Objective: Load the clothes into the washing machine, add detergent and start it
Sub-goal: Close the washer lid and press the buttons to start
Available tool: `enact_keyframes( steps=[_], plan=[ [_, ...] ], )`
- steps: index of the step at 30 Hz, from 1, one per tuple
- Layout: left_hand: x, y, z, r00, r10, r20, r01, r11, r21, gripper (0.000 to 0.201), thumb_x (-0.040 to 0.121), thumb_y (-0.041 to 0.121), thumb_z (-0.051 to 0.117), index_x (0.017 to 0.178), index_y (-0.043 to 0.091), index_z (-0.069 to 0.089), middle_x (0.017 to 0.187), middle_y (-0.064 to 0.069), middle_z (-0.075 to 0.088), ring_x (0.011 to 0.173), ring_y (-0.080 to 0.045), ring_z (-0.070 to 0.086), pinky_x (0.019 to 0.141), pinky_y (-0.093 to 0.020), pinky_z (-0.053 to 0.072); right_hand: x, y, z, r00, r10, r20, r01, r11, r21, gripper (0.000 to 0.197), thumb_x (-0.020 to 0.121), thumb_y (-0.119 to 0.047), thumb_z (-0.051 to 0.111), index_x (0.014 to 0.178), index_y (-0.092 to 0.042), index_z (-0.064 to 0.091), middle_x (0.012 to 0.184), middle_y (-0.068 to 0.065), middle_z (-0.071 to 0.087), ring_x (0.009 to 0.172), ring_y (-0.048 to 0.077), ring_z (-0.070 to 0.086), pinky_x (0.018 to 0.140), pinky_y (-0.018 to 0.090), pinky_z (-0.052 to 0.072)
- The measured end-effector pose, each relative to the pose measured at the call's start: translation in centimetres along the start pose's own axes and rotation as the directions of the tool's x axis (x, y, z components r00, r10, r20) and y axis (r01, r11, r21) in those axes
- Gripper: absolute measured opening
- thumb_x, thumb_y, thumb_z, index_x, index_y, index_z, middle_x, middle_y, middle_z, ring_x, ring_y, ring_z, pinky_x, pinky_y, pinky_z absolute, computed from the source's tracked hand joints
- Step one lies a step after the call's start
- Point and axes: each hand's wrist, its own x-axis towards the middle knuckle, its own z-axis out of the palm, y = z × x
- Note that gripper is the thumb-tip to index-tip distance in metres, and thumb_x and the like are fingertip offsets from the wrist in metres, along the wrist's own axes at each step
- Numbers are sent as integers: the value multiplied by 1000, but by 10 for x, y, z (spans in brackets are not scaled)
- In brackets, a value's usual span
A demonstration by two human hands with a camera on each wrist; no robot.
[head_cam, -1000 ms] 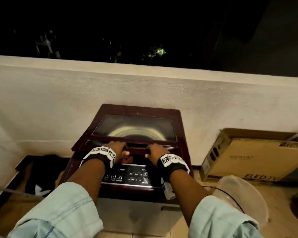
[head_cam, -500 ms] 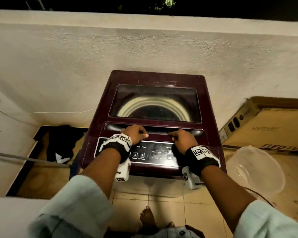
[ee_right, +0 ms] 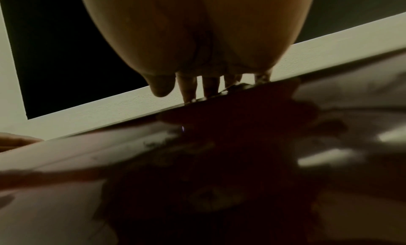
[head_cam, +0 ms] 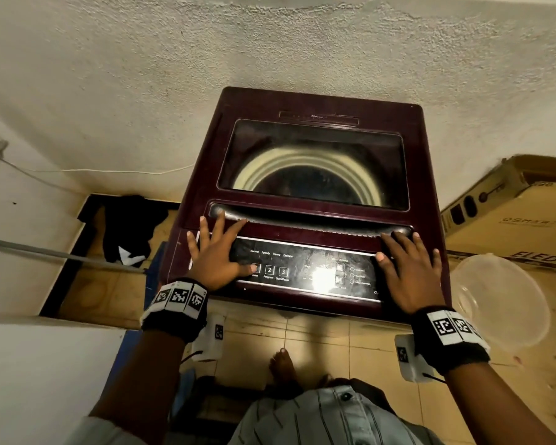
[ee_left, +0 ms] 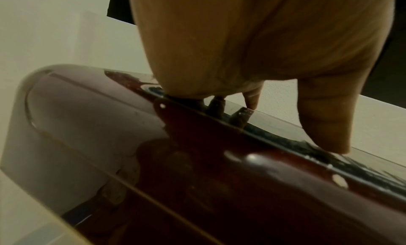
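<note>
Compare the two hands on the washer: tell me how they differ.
The left hand lies on the left end of the control panel, thumb tip at the Power button; the right hand covers the panel's right end, thumb clear of any button. The left fingertips are near the lid handle's left end, the right's near its right end. Both are flat with fingers spread, holding nothing.

Maroon washing machine (head_cam: 315,101), black control panel (head_cam: 302,268).
Black garment (head_cam: 129,226) with white mark; brown cardboard box (head_cam: 511,226); striped grey shirt (head_cam: 318,415).
</note>
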Motion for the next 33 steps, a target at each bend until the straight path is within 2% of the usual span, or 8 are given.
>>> enact_keyframes(
  steps=[4, 9, 14, 18, 21, 25, 33],
  plan=[
    [1, 1, 2, 1000, -17, -13, 18, 999, 42, 105, 65, 55, 78, 149, 44, 15, 161, 4, -14, 143, -27, -28, 110, -52, -22, -2, 6, 0, 999, -46, -22, 47, 999, 24, 67, 87, -59, 14, 145, -33, 35, 157, -5, 27, 149, 18, 9, 118, 48, -1],
    [1, 6, 3, 998, -56, -39, 57, 998, 28, 105, 69, 42, 79, 151, 39, 14, 161, 4, -13, 144, -26, -26, 111, -52, -21, -3, 11, 5, 995, -91, -47, 93, 995, 30, 67, 88, -57, 13, 145, -31, 35, 157, -3, 28, 149, 20, 8, 118, 48, -2],
    [1, 21, 3, 987, -158, -41, 158, 987, 7, 113, 68, 29, 80, 151, 38, 4, 159, 0, -21, 143, -29, -29, 112, -53, -21, -4, 14, 4, 991, -136, -22, 136, 990, 39, 68, 88, -58, 11, 146, -29, 33, 158, -2, 24, 149, 20, 5, 118, 48, -5],
    [0, 24, 3, 966, -254, -53, 255, 967, 13, 117, 67, 32, 81, 151, 40, 0, 158, -1, -26, 141, -31, -32, 113, -53, -19, -3, 17, 4, 986, -165, -11, 166, 985, 40, 70, 88, -59, 11, 147, -29, 32, 158, -2, 23, 149, 22, 4, 118, 49, -5],
    [-4, 17, 4, 969, -244, -40, 245, 970, 11, 114, 69, 38, 81, 151, 41, 2, 158, 1, -26, 141, -28, -33, 112, -51, -21, -4, 17, 6, 983, -179, -44, 180, 984, 7, 68, 90, -57, 11, 146, -26, 34, 157, 1, 27, 148, 24, 8, 118, 51, -2],
    [-4, 13, -1, 974, -224, 26, 225, 974, -40, 113, 69, 37, 81, 149, 46, 2, 157, 2, -28, 140, -27, -34, 111, -52, -23, -5, 15, 11, 980, -177, -96, 173, 984, -50, 62, 94, -51, 16, 144, -23, 38, 153, 4, 35, 146, 26, 19, 118, 53, 5],
    [0, 11, 2, 980, -199, 10, 200, 980, -14, 118, 64, 44, 83, 149, 46, 2, 156, 3, -30, 139, -28, -35, 111, -52, -23, -5, 13, 13, 973, -152, -173, 151, 988, -17, 59, 93, -43, 20, 136, -17, 50, 149, 5, 42, 143, 24, 29, 118, 53, 10]
  ],
)
